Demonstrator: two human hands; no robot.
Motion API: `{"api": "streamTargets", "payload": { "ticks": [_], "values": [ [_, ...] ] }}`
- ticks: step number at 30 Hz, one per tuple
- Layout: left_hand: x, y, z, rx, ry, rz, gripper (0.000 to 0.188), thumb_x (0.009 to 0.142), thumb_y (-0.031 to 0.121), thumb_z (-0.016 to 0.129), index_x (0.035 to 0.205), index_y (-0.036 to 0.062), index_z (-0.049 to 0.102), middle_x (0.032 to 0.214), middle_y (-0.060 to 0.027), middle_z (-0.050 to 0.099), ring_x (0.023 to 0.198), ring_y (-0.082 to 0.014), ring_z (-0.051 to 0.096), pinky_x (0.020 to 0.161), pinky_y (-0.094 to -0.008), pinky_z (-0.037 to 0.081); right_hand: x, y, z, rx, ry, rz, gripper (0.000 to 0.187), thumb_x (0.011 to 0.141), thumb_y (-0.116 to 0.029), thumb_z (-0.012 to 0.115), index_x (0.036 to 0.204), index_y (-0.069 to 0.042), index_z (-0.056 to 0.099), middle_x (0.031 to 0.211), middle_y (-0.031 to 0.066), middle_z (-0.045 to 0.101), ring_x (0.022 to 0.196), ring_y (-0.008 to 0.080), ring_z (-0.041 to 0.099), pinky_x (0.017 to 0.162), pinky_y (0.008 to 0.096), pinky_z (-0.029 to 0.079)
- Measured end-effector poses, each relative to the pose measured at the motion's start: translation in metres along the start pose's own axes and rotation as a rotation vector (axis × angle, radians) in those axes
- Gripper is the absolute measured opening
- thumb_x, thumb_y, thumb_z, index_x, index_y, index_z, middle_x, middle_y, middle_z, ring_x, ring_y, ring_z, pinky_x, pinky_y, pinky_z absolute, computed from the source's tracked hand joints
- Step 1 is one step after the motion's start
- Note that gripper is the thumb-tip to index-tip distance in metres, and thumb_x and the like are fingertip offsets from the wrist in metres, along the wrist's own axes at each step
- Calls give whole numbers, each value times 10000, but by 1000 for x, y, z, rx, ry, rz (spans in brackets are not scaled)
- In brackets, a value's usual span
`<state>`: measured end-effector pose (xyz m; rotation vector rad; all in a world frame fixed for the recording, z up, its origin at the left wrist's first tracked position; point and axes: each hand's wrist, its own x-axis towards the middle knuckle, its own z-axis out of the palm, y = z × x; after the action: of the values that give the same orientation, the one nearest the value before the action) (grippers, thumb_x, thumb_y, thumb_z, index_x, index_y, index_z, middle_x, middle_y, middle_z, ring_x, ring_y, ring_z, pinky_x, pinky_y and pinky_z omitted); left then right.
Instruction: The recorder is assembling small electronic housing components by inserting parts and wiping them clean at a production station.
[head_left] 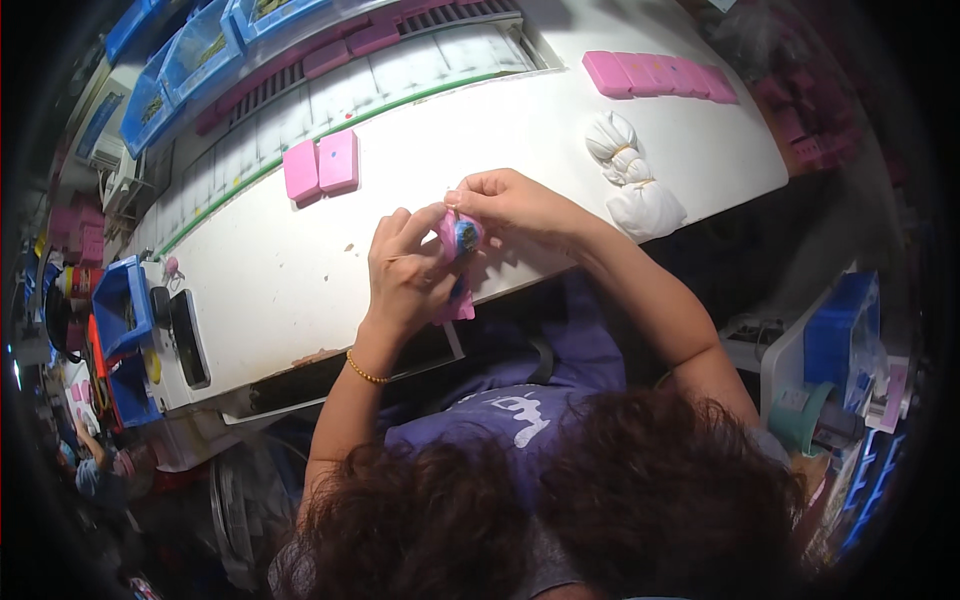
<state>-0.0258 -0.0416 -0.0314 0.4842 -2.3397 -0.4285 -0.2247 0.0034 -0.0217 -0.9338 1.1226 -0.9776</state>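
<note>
Over the near edge of the white table [270, 300], my left hand [405, 270] is closed around a small pink piece [456, 305]. A round blue part with a dark, gold-flecked middle [467, 236] shows on it. My right hand [515, 205] pinches at the upper end of the same piece, its fingertips close to my left index finger. Whatever tiny thing lies between those fingertips is too small to make out. Two pink blocks [338, 162] lie side by side beyond my left hand. A gold bead bracelet [366, 368] circles my left wrist.
Along the far side runs a conveyor belt [400, 75] with a green edge. Several pink blocks [655, 75] stand in a row at the far right, near a tied white cloth bundle [640, 185]. Blue bins [200, 50] and a phone [188, 338] are on the left.
</note>
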Motion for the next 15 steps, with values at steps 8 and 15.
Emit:
{"api": "streamTargets", "payload": {
  "ticks": [8,15],
  "values": [
    [-1,-1,7,-284,9,-144,221,690,143,827,888,68,761,1093,-81,636,809,-215,648,665,-336,519,-16,-13,0,-504,65,-543,308,916,-37,605,1214,-96,652,959,46,645,935,158,633,785,285,526],
    [1,-1,1,-296,-64,-186,232,713,149,819,937,112,770,1104,-79,636,698,-175,672,671,-313,535,-12,-24,-17,-632,-88,-523,238,857,42,634,1056,-75,694,1077,77,620,995,196,630,827,310,526]
  ]
}}
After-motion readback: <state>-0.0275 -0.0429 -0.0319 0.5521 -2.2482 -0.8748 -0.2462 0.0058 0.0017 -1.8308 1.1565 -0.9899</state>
